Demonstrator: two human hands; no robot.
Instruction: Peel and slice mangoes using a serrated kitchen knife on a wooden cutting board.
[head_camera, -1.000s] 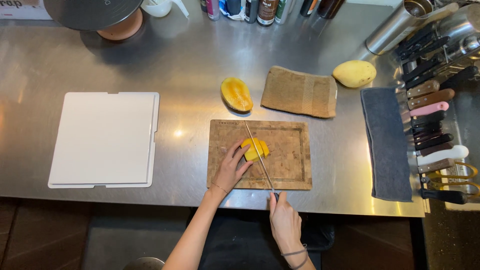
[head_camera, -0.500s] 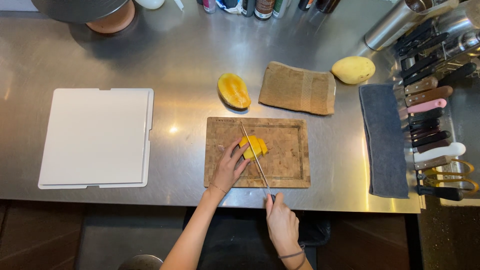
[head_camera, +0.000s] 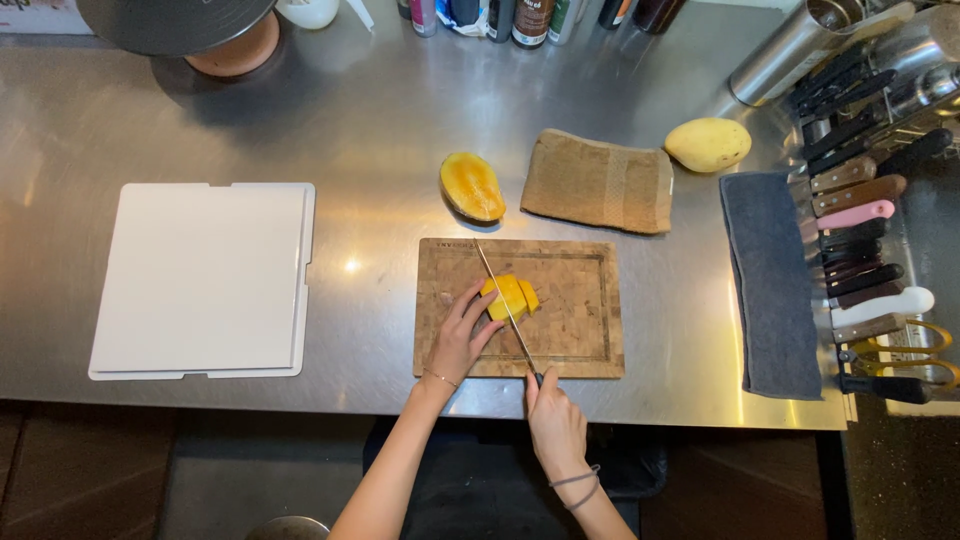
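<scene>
Since the earlier frames the knife (head_camera: 505, 307) has shifted slightly along the mango piece (head_camera: 510, 296), and the cut slices at its right end now lean a little further apart; hands and board keep their places. Overhead view of a steel counter (head_camera: 380, 120). The wooden cutting board (head_camera: 570, 330) lies near the counter's front edge, with the yellow mango piece on its left-centre. The left hand (head_camera: 462, 335) rests on the board, fingers curled and fingertips pressing the left side of the mango piece. The right hand (head_camera: 553, 425) is closed around the knife handle at the board's front edge; the long thin blade runs diagonally away from the person, across the mango piece, its tip near the board's far edge. Behind the board, a mango half (head_camera: 472, 186) lies cut face up, just beside a folded brown towel (head_camera: 598, 182); a whole yellow mango (head_camera: 708, 144) sits to the towel's right. A white cutting board (head_camera: 205, 280) lies well apart to the left. A grey cloth (head_camera: 772, 280) lies to the right, beside a row of knives (head_camera: 860, 250) with mixed handles
</scene>
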